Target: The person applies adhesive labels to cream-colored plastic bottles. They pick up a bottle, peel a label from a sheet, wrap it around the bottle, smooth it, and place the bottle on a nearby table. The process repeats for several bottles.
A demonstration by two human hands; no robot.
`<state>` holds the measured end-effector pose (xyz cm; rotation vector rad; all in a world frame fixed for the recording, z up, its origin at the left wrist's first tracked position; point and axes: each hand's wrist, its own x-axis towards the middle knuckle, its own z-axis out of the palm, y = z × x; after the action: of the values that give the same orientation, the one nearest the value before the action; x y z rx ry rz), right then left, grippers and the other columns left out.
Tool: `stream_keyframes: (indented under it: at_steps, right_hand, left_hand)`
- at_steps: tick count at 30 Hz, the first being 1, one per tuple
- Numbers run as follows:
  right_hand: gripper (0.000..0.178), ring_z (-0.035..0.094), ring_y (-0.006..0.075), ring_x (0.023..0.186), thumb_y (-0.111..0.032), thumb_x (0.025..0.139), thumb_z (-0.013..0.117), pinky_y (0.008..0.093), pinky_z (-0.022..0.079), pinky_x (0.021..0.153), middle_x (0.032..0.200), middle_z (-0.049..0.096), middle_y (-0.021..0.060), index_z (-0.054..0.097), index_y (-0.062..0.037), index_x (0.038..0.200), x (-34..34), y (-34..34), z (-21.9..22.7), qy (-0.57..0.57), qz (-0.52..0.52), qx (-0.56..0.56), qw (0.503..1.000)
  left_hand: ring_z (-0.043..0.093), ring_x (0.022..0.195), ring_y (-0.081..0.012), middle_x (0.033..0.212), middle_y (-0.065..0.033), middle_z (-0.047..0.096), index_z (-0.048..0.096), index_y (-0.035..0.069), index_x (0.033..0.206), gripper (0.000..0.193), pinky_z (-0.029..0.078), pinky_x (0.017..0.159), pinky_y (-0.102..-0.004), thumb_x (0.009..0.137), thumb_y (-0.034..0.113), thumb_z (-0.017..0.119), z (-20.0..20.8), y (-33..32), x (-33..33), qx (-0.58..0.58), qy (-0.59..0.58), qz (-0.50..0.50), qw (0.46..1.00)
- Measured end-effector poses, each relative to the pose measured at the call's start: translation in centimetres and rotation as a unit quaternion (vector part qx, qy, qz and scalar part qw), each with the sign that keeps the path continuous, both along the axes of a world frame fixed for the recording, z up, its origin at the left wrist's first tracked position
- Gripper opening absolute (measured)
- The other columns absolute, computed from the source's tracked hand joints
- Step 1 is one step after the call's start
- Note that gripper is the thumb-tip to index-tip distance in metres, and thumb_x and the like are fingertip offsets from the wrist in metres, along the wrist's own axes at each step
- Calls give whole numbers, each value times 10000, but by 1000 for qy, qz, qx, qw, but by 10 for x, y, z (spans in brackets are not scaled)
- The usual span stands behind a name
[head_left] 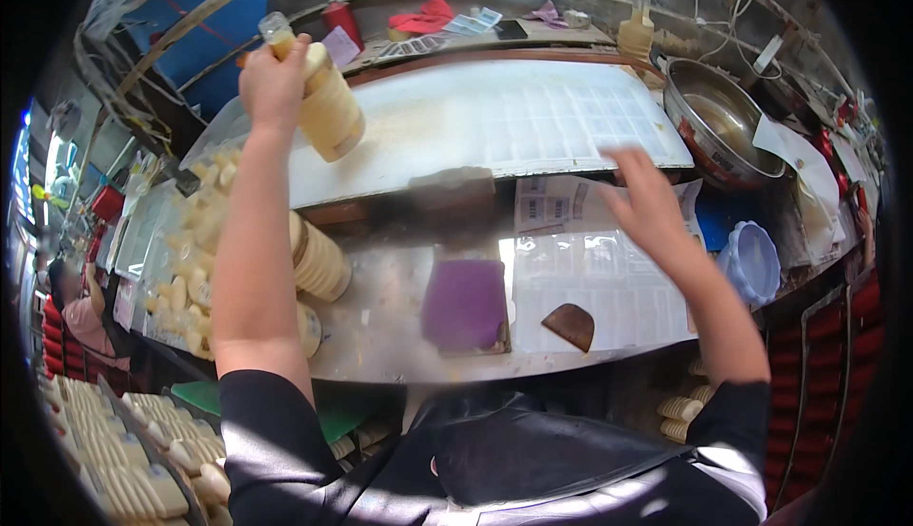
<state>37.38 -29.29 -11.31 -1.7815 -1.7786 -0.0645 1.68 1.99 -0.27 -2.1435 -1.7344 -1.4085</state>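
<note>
My left hand (pixel 270 87) is raised at the left, its fingers closed round the neck of a cream plastic bottle (pixel 330 115). The bottle is tilted, its ribbed body hanging over the left part of a long white board (pixel 399 136). My right hand (pixel 654 204), slightly blurred, hovers with fingers apart over the board's near right edge and holds nothing. Below it, plastic-covered printed sheets (pixel 594 279) lie on the worktable (pixel 380 340). On them rests a brown half-round flat piece (pixel 571 325). A purple square pad (pixel 463 303) lies to their left.
Many cream bottles (pixel 198 285) crowd the left side, some beside my left forearm. A large metal basin (pixel 723 117) stands at the far right, near a light blue plastic tub (pixel 751 262). Another cream bottle (pixel 635 33) stands at the back. Red cloth (pixel 424 16) lies on the shelf. A person (pixel 86 312) sits at far left.
</note>
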Motion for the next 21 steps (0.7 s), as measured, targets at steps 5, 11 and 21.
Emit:
stream_keyframes:
  at_steps: [5,11,21]
  right_hand:
    - [422,650,324,1051,-160,931,679,423,527,904,1256,612,147,554,-87,1327,71,202,26,-158,66,40,984]
    - [469,629,374,1175,-261,925,677,451,502,994,1287,655,186,603,-50,1338,109,344,12,-128,-36,-95,987]
    - [609,587,389,1252,-327,901,698,423,478,1059,1390,585,240,555,-41,1419,120,411,7,-98,-64,-229,966]
  left_hand:
    - [685,1031,-381,1070,-203,729,762,30,1073,605,516,917,-447,888,596,650,-9,52,27,26,16,60,998]
    - [684,1026,-386,1064,-210,723,753,-8,1056,656,516,917,-451,890,614,629,-21,84,55,-14,61,115,991]
    - [621,992,-409,981,-221,672,716,-33,945,491,478,876,-499,908,455,688,-38,90,64,-52,61,83,993]
